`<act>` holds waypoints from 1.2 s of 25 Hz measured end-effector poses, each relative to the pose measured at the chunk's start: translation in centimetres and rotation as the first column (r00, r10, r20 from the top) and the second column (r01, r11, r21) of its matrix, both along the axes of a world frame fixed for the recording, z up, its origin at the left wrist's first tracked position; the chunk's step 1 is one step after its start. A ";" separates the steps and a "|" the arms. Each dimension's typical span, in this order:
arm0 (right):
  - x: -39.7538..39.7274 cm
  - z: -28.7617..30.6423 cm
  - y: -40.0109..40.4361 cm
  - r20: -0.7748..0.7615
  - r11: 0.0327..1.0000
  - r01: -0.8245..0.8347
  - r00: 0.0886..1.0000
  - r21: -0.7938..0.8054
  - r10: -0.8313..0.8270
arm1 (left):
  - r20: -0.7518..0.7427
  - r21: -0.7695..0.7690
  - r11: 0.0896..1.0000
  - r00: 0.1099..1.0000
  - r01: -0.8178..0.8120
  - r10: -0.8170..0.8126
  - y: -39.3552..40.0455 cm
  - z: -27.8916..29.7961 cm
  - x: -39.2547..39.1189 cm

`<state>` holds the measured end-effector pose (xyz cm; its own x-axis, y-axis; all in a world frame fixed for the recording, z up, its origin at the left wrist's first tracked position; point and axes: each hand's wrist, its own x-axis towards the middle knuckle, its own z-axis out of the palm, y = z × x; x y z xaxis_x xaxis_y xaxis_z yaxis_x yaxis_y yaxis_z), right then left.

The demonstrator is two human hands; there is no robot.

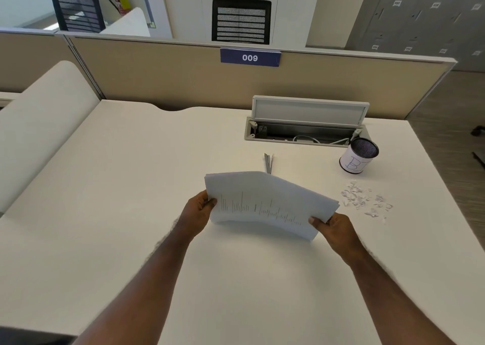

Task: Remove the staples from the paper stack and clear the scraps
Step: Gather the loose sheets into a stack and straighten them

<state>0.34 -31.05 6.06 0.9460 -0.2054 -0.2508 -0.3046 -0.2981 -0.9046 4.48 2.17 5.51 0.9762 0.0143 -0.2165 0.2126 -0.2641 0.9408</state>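
Note:
A white paper stack [265, 203] with faint printed lines is lifted above the desk, bowed upward in the middle. My left hand [200, 209] grips its left edge and my right hand [333, 227] grips its lower right corner. Just behind the stack a metal staple remover [268, 162] lies on the desk, its near end hidden by the paper. A scatter of small white paper scraps [363, 200] lies on the desk to the right of the stack. No staples can be made out.
A small mesh bin wrapped in white paper [358, 158] stands behind the scraps. An open cable tray with a raised lid [307, 124] sits at the back of the white desk [131, 187]. A beige partition [183, 76] closes the far side.

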 end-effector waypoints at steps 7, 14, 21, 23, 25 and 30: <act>-0.3 -0.9 -0.2 -0.016 0.999 -0.011 1.000 -0.051 0.010 | -0.018 0.037 0.999 1.000 0.001 0.000 0.3 -0.5 -0.9; -0.3 -1.6 -0.6 -0.038 0.998 -0.020 0.999 -0.051 0.018 | -0.005 0.122 0.992 0.999 0.034 -0.034 0.3 -0.6 -0.7; -0.6 -2.5 -0.9 -0.023 1.000 -0.026 0.999 -0.004 0.026 | -0.021 0.182 0.982 0.999 0.040 -0.037 0.3 -0.8 -0.8; -0.4 -2.4 -1.1 -0.025 0.999 -0.042 0.999 -0.018 0.042 | -0.014 0.222 0.974 0.999 0.053 -0.051 0.3 -0.2 -0.6; -0.2 -1.3 -1.9 -0.035 0.995 -0.098 0.995 -0.004 0.098 | -0.001 0.274 0.959 0.998 0.067 -0.069 0.4 0.9 0.1; -0.2 4.8 -5.3 -0.141 0.868 -0.329 0.904 0.373 0.403 | 0.044 0.539 0.824 0.971 0.175 -0.234 0.7 5.4 2.7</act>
